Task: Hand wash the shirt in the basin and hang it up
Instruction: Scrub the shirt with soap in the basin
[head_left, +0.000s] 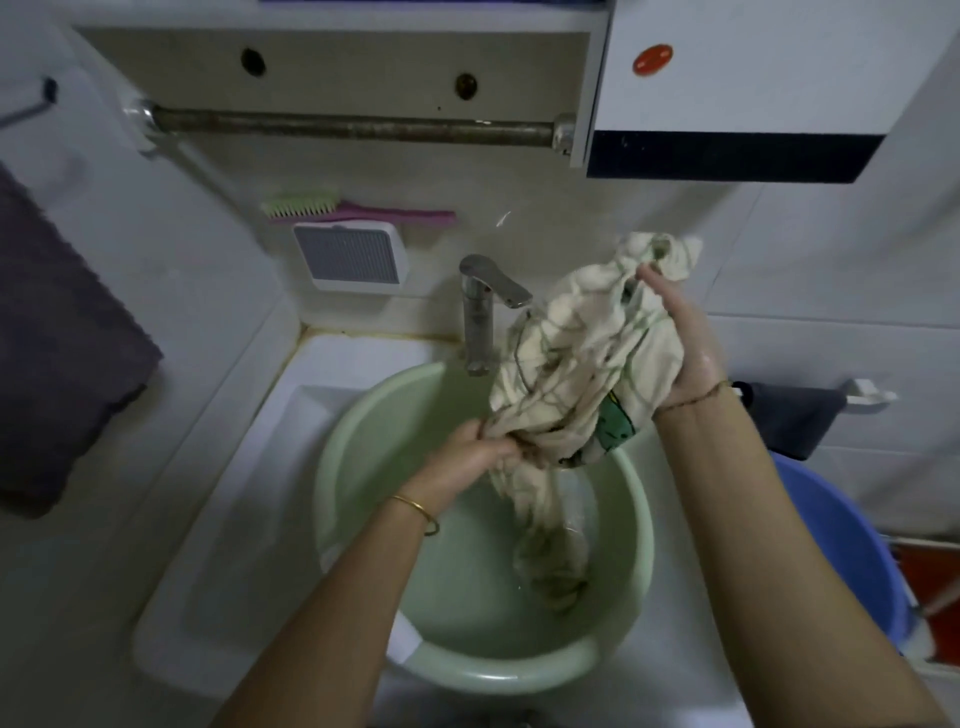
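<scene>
A person's two bare hands lift a wet cream shirt (571, 364) above a pale green basin (363, 415) of water set in a white sink (332, 374). The left hand (467, 457), a gold bangle (415, 512) on its wrist, clenches the bunched lower part of the shirt just over the water. The right hand (685, 343), higher and farther right, grasps the upper folds with its fingers curled into the cloth. The shirt's tail hangs down into the water, near the basin's right wall. A metal tap (480, 312) stands just left of the raised cloth. On the far wall rests a pink-handled brush (332, 208); a blue bucket (841, 545) sits at right.
</scene>
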